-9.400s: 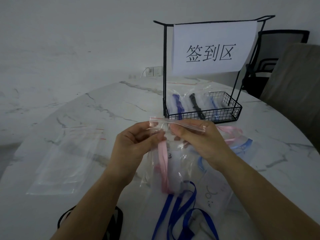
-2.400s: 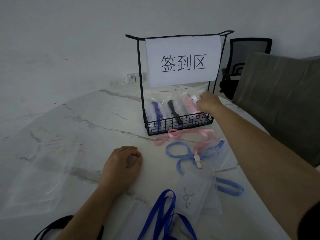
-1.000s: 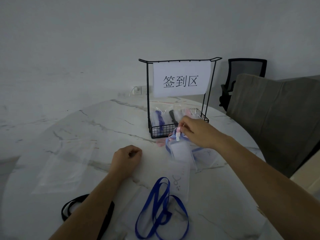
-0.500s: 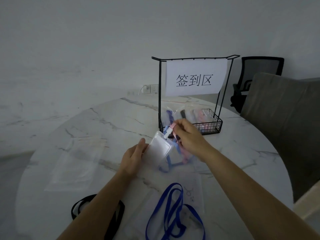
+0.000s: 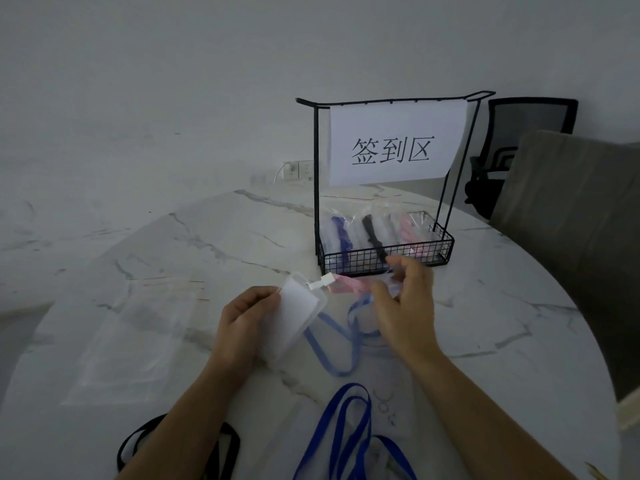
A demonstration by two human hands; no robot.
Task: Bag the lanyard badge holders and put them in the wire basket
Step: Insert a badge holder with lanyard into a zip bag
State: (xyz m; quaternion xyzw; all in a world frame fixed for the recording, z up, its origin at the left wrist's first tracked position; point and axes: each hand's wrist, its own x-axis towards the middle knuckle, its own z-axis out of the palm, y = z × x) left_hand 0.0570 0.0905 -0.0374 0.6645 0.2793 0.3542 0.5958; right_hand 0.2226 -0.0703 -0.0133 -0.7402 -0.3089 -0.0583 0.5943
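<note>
My left hand [image 5: 242, 327] grips a clear badge holder [image 5: 294, 322] with a white clip at its top, held above the table. From the clip a pink lanyard [image 5: 346, 284] runs right to my right hand [image 5: 405, 306], whose curled fingers pinch the strap. A light blue lanyard [image 5: 341, 341] loops on the table between my hands. The black wire basket [image 5: 384, 258] stands behind my right hand, holding bagged holders with purple, black and pink straps.
Empty clear bags [image 5: 138, 337] lie flat at the left on the round marble table [image 5: 502, 323]. A dark blue lanyard [image 5: 349, 431] and a black lanyard [image 5: 173, 445] lie near the front edge. A paper sign [image 5: 394, 147] hangs on the basket frame. Chairs [image 5: 571, 220] stand at the right.
My left hand took a fuller hold of the badge holder. My right hand slid from the clip along the pink strap to the right, stretching the strap out.
</note>
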